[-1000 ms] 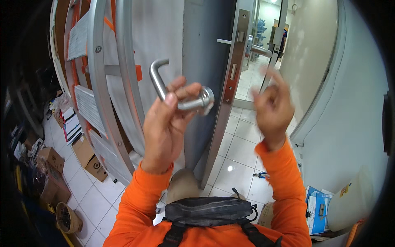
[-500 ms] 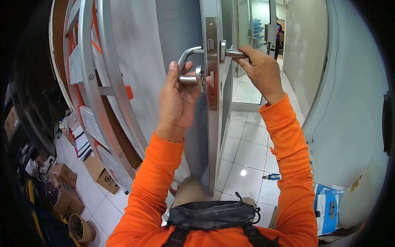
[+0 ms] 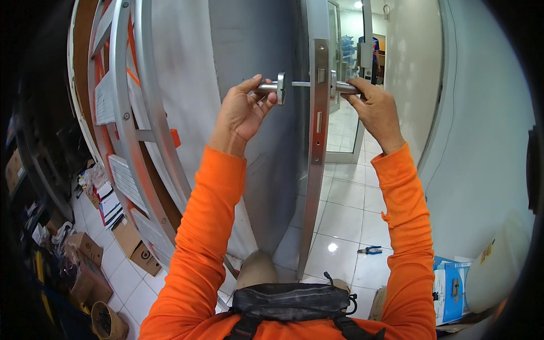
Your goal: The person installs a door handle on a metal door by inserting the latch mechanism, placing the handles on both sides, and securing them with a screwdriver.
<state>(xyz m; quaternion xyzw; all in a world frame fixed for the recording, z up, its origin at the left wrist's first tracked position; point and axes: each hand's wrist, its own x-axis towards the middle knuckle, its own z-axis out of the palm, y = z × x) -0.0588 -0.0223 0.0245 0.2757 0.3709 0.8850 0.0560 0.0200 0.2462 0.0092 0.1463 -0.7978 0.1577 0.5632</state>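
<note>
A door (image 3: 306, 238) stands edge-on before me, with a metal lock faceplate (image 3: 319, 113) set in its edge. My left hand (image 3: 237, 116) grips a silver lever handle (image 3: 281, 89), its round rose turned toward the door but apart from it. From the door's left face a thin metal spindle (image 3: 300, 84) sticks out toward that rose. On the other side, my right hand (image 3: 377, 110) is closed round the matching lever handle (image 3: 347, 87), whose rose sits against or close to the door. The fingers partly hide both levers.
An aluminium ladder (image 3: 127, 85) leans at left, near cardboard boxes (image 3: 136, 243) and a round bin (image 3: 109, 323). Blue-handled pliers (image 3: 370, 250) lie on the tiles. Blue-and-white packaging (image 3: 447, 297) and a white container (image 3: 498, 272) stand at lower right. Another person (image 3: 375, 54) is far off beyond the doorway.
My left hand has risen and turned its lever handle, so the rose faces the spindle. The door edge and my right hand with its lever now appear farther right and lower.
</note>
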